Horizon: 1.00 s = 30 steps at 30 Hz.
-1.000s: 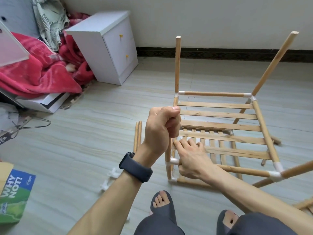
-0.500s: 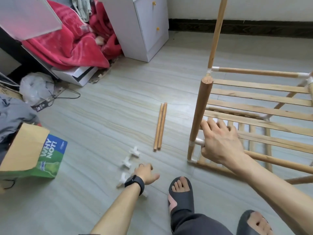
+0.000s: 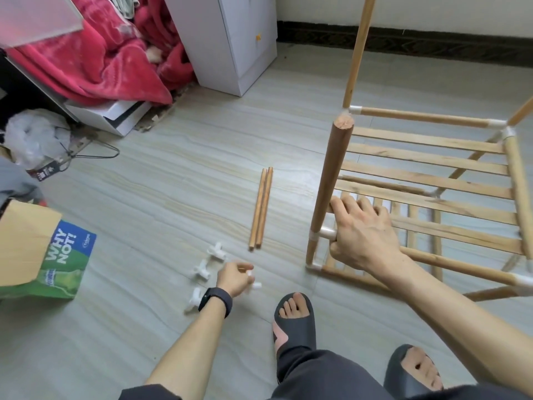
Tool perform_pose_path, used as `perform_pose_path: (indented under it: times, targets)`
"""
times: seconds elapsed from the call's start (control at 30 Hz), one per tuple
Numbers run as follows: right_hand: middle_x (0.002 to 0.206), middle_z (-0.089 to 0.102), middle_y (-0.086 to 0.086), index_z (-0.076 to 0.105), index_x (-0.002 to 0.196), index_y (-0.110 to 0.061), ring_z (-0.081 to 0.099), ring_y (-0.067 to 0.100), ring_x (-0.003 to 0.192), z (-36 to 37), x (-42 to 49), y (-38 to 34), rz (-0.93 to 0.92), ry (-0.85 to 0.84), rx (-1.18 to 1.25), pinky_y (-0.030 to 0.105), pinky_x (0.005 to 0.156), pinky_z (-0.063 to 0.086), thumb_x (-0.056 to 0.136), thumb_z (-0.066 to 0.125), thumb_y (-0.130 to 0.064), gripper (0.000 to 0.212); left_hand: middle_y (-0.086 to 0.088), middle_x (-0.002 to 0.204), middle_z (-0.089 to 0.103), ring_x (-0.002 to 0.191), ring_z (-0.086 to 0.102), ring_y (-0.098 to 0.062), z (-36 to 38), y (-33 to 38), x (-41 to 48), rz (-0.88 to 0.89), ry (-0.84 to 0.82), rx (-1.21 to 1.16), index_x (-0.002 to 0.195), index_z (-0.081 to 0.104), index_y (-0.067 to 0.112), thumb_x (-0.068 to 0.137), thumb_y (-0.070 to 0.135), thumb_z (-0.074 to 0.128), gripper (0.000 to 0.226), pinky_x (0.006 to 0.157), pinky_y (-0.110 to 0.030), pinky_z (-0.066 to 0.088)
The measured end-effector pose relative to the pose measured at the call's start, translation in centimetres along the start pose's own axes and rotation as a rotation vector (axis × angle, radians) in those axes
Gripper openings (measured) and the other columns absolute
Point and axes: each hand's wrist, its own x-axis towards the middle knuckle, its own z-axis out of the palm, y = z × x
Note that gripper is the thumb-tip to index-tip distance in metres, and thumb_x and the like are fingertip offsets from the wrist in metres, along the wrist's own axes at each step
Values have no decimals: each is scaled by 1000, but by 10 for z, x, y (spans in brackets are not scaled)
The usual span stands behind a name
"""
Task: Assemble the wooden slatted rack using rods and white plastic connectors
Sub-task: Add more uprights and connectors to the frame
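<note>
The part-built wooden rack [image 3: 427, 166] stands on the floor at right, its slats joined by rods and white corner connectors. An upright rod [image 3: 331, 174] rises at its near left corner. My right hand [image 3: 360, 235] grips the horizontal rod beside that corner's connector [image 3: 324, 233]. Down at the floor, my left hand [image 3: 235, 277] pinches a white plastic connector [image 3: 255, 284]. Three more loose connectors [image 3: 216, 251] lie just left of that hand. Two spare rods [image 3: 261, 209] lie side by side on the floor between my hands.
A white cabinet [image 3: 230, 39] stands at the back, with red bedding [image 3: 95, 56] heaped to its left. A green-and-brown box [image 3: 43, 255] sits at the left edge, a wire hanger [image 3: 95, 151] behind it. My slippered feet [image 3: 292, 319] are near the rack.
My left hand let go of the upright rod, dropped to the floor and closed on a connector. The view swung left and down. My right hand stayed on the rack's corner.
</note>
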Motion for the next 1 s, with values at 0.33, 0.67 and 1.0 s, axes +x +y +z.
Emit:
perform_pose_path:
  times: [0.33, 0.67, 1.0]
  targets:
    - [149, 35, -1, 18, 150, -29, 35, 27, 136, -24, -4, -4, 30, -347, 14, 51, 111, 34, 77, 62, -37, 85, -20, 124, 69, 108, 69, -31, -119, 223, -134, 635, -395, -1246, 120, 66, 5, 81, -1, 68, 39, 91, -32, 59]
    - [100, 76, 0, 69, 112, -21, 74, 14, 85, -225, -13, 5, -2, 128, 1175, 25, 69, 55, 103, 52, -38, 25, -16, 126, 68, 109, 69, -31, -133, 281, -236, 1013, -435, -1045, 122, 65, 10, 81, 7, 72, 41, 87, -32, 58]
    - [95, 77, 3, 69, 113, -17, 75, 20, 86, -234, -49, -10, -53, 414, 1338, 35, 80, 62, 95, 68, -22, 19, 2, 119, 73, 115, 67, -17, -112, 275, -247, 1114, -123, -636, 123, 65, 22, 91, 12, 71, 34, 93, -27, 56]
